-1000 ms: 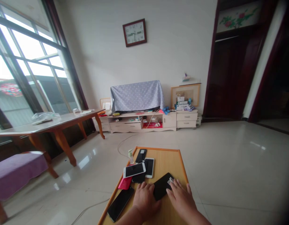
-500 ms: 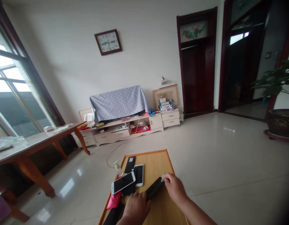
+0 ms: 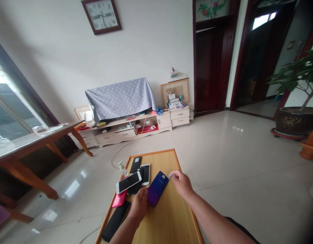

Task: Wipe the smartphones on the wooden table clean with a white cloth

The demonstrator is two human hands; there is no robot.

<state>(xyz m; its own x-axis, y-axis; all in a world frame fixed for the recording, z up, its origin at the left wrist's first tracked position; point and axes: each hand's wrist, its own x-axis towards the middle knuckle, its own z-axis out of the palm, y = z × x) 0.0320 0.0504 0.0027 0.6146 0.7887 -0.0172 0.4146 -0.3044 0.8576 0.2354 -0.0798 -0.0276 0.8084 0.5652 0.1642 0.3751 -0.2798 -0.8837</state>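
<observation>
My left hand (image 3: 139, 205) grips a smartphone (image 3: 158, 189) by its left edge, with the shiny blue-purple back facing up. Pinched in my right hand (image 3: 182, 183) is a small crumpled whitish piece (image 3: 171, 175), perhaps tissue, close to the phone's upper right edge. Left of the phone lie a white phone with a dark screen (image 3: 128, 182), another white phone (image 3: 146, 174) partly under a black item, and a black phone (image 3: 135, 165). A pink case or pouch (image 3: 119, 199) sits below them, and a long black case (image 3: 116, 222) is beside my left forearm.
All this is on a small wooden table (image 3: 171, 217) with a raised orange-brown rim. A clear pump bottle (image 3: 123, 168) stands at its left edge. Further off are a long table (image 3: 52, 137), a low white cabinet (image 3: 116, 137) and a potted plant (image 3: 298, 118).
The phone in my left hand, seen dark and edge-tilted before, now shows its blue-purple back. My right hand stays beside it with the whitish piece. The camera view has tilted down.
</observation>
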